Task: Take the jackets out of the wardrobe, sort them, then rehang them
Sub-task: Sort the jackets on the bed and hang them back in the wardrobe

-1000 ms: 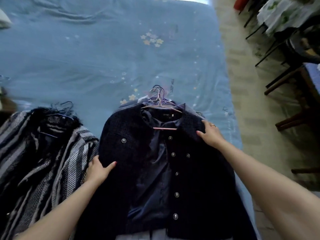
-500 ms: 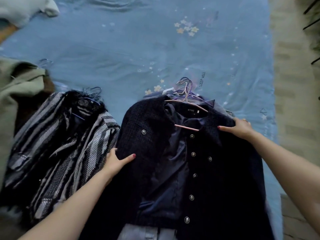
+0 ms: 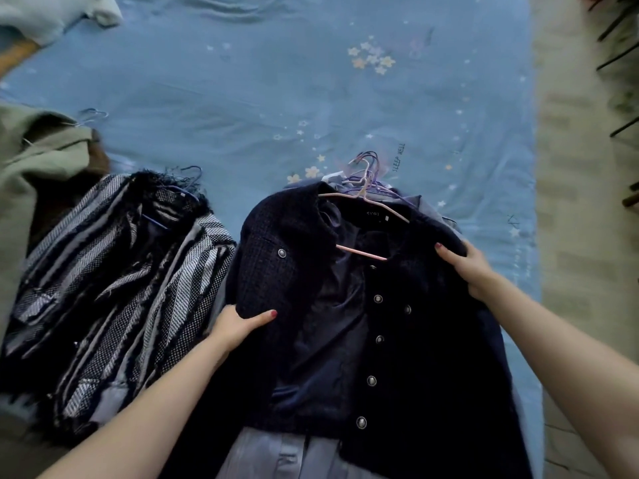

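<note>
A dark navy tweed jacket with silver buttons lies open on a pink hanger, on top of a pile of other hung garments on the bed. My left hand grips its left front edge, fingers under the cloth. My right hand holds its right shoulder. To the left lies a black-and-white striped fringed jacket on a blue hanger. A pale green jacket sits at the far left edge. A light blue garment shows under the navy jacket's hem.
The bed has a blue sheet printed with stars and flowers. A light blue cloth lies at the top left corner. Pale floor runs along the right, with dark chair legs at the upper right.
The view has shifted left, bringing the green jacket into sight. My left hand has closed on the navy jacket's left edge and lifted it slightly; my right hand stays on the right shoulder.
</note>
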